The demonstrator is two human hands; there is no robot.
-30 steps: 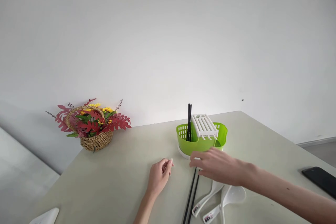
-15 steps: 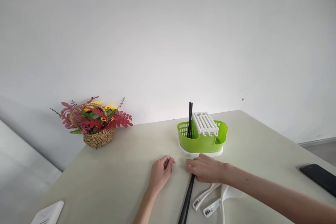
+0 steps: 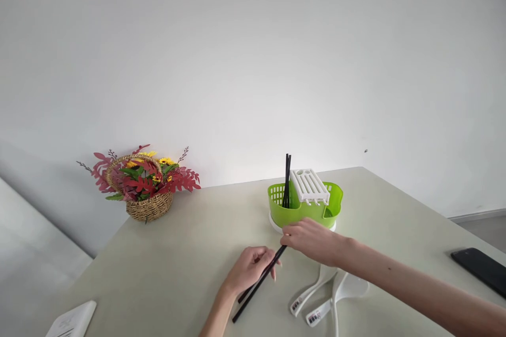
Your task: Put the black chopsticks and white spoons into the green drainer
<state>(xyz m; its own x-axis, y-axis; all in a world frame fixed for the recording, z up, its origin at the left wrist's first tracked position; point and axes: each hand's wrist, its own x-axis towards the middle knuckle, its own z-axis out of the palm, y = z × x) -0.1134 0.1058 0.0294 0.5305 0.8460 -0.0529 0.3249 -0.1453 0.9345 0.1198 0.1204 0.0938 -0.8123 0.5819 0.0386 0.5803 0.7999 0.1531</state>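
Two black chopsticks (image 3: 256, 287) slant down toward me from my right hand (image 3: 310, 242), which pinches them near their upper ends, just in front of the green caddy (image 3: 292, 216). Their lower ends stand slightly apart. My left hand (image 3: 250, 268) curls at the shafts, thumb and fingers close around them; whether it truly grips or merely touches, I cannot tell. I judge this to be the gathering step: the pair is in my fingers but not yet squared up. The next move, I think, calls for a firm right pinch and for the left fingers to draw both shafts parallel, since slim sticks like these could easily slide past each other. More black sticks (image 3: 286, 179) stand nearly upright in the caddy's left compartment, beside the white slotted rack (image 3: 309, 187). White utensils (image 3: 310, 292) lie on the table (image 3: 190, 274), partly hidden by my right hand.
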